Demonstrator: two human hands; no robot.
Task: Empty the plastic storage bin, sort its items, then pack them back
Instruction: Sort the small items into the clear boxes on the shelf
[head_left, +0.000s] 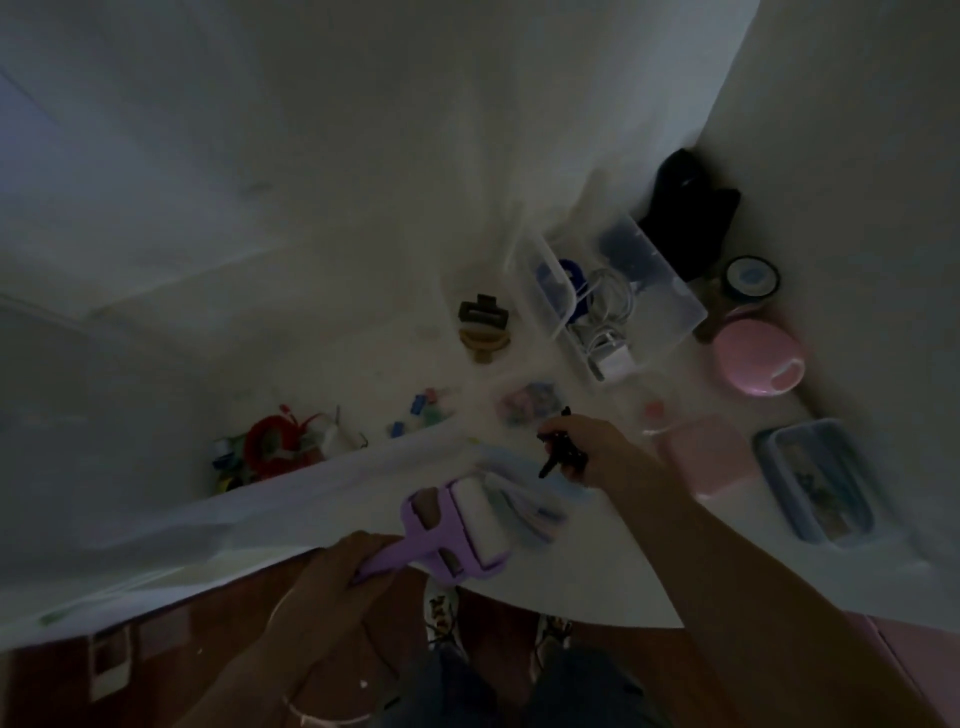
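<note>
Dim view. Left hand (337, 566) grips a purple lint roller (457, 530); right hand (587, 441) pinches a black clip (561, 452). Best set it beside the hair claws (483, 327), keeping like together.

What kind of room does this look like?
Probably a bedroom or home dressing corner, though it's dim: a white table holds hair claw clips, a clear plastic bin of chargers, and a pink compact case.

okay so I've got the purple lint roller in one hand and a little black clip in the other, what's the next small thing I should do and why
Probably set the black clip, pinched in your right hand, down beside the two claw clips lying left of the clear bin. That keeps like with like, and frees a hand while your left hand holds the lint roller by its handle.
</note>
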